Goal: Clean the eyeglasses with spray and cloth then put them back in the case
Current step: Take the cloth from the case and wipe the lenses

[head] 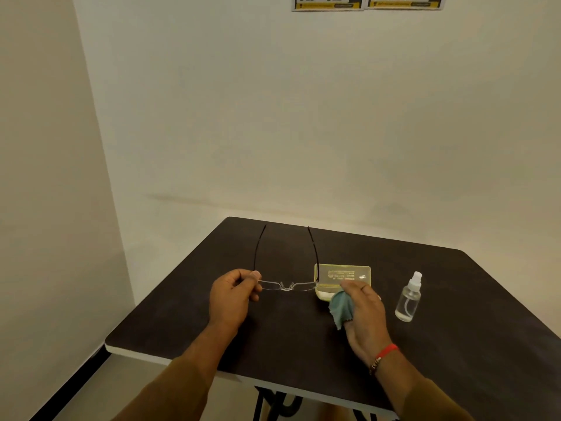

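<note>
Partly, the right hand [362, 311], its grip round the cloth [341, 308], hides the case [343, 275]; left hand [232, 294] pinches the eyeglasses [287, 285].

- Lighting: dim, warm, yellowish, even.
- Shadows: soft; faint band on wall [303, 117] above table [455, 329].
- Distortion: wide-angle bending at edges.
- Focus: slightly soft; posters' [367, 1] print unreadable.
</note>
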